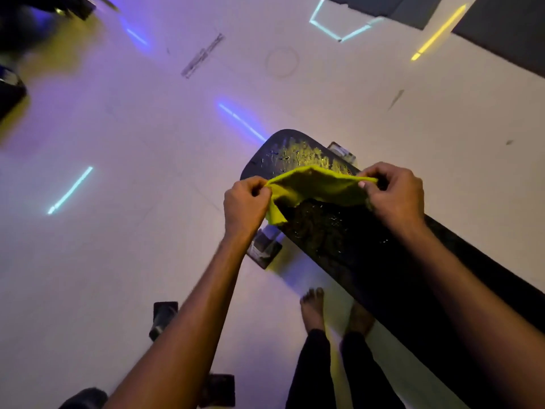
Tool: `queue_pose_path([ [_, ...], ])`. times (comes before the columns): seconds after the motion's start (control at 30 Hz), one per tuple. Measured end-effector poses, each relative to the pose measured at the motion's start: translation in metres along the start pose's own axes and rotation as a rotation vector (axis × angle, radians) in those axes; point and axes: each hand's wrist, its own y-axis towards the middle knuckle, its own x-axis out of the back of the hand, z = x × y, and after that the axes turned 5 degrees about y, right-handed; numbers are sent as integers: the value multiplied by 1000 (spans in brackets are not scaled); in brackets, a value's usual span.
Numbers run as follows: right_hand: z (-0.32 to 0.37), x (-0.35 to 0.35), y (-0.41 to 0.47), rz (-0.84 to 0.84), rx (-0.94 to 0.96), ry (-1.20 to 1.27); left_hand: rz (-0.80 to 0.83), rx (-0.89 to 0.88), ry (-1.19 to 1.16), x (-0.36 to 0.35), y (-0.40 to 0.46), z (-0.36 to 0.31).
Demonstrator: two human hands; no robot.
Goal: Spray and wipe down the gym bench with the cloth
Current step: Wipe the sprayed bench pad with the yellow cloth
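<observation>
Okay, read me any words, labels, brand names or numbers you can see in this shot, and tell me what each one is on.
No readable text anywhere.
Bench: only wet droplets and glare on the black pad, no logo visible.
Cloth: plain yellow, no tag showing, held between left hand and right hand.
Floor: light reflections and scuff marks only, no lettering.
</observation>
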Motion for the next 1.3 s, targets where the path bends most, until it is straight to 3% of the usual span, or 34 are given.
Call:
queue_pose_path([
  [0.13,26,-24,35,-104,155,-59,-316,-187,4,19,14,13],
  [0.2,22,-36,44,-108,186,-125,-390,-267,83,10,10,26],
  [0.27,5,-46,47,-43,195,-281,-295,-314,232,-11,1,45],
  [0.4,-42,-63,35,158,243,-673,116,-370,528,-51,-2,74],
  [0.53,-74,-84,13,234,298,-802,36,-560,512,-74,32,63],
  [0.7,-92,-99,5,220,298,-856,204,-684,837,-112,89,49],
  [0.8,-99,-100,6,184,297,-860,135,-736,887,-112,116,62],
  [0.9,-103,-97,12,213,300,-898,14,-641,826,-107,118,76],
  [1.03,-100,-94,21,251,319,-919,-93,-368,748,-126,78,82],
  [1.1,-99,-94,22,260,329,-919,-93,-351,768,-140,62,73],
  [1.23,-100,-97,21,240,341,-904,40,-634,808,-144,107,46],
  [1.3,-100,-97,22,235,349,-898,65,-662,812,-129,142,42],
])
